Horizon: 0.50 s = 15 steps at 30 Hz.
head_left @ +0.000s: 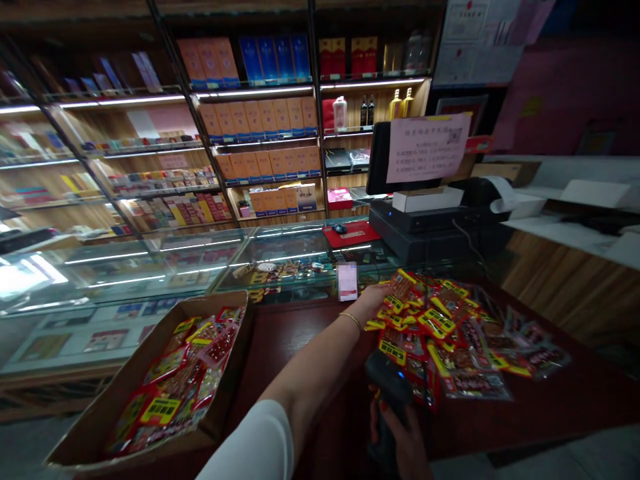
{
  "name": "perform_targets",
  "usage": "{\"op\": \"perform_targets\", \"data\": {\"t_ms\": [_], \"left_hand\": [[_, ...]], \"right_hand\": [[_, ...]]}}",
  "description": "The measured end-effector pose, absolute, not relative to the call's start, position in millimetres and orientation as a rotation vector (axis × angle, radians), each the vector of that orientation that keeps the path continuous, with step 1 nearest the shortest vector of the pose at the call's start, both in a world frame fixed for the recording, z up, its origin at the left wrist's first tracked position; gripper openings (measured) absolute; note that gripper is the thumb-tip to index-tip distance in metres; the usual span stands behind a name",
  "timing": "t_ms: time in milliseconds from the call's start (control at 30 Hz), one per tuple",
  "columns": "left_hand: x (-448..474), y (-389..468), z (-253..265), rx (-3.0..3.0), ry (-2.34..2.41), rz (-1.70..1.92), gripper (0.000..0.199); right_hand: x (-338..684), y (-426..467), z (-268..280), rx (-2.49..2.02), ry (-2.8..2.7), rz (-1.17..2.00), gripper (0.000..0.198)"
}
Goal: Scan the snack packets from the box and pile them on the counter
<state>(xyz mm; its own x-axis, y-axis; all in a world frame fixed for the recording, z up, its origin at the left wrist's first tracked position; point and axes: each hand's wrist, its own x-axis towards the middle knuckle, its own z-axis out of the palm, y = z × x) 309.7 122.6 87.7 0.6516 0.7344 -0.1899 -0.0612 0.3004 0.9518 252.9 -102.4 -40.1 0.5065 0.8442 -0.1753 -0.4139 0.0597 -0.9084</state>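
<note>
My left hand (376,297), with a thin bracelet at the wrist, stretches forward to the far left side of a pile of snack packets (440,323). Its fingers are closed on the edge of a red and yellow snack packet (403,285); the fingertips are partly hidden. In my right hand (400,433), nearer to me, is a black barcode scanner (387,377) with a small blue light on top. The scanner points at the near left edge of the pile. Several packets there have clear plastic wrapping with reddish-brown contents.
An open cardboard box (237,347) holding more packets stands at the left. A phone (347,281) is propped beyond my left hand. Behind the dark red counter (285,333) are a glass display case (200,257), a till with a paper sign (427,150) and lit shelves of boxes.
</note>
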Motion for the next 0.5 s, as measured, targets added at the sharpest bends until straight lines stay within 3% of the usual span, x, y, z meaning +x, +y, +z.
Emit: {"op": "perform_targets", "data": {"t_ms": [200,400,500], "left_hand": [[248,110,101,1.439,0.822,0.756,0.038],[25,91,121,2.028,1.206,1.056,0.036],[-78,108,126,2.146,1.782,0.770,0.041]], "right_hand": [[255,-105,-43,-1.180,-0.433,1.020,0.051],[259,-103,-50,-1.170,-0.450,1.112,0.047],[261,-102,-52,-1.148,-0.429,1.186,0.046]]}}
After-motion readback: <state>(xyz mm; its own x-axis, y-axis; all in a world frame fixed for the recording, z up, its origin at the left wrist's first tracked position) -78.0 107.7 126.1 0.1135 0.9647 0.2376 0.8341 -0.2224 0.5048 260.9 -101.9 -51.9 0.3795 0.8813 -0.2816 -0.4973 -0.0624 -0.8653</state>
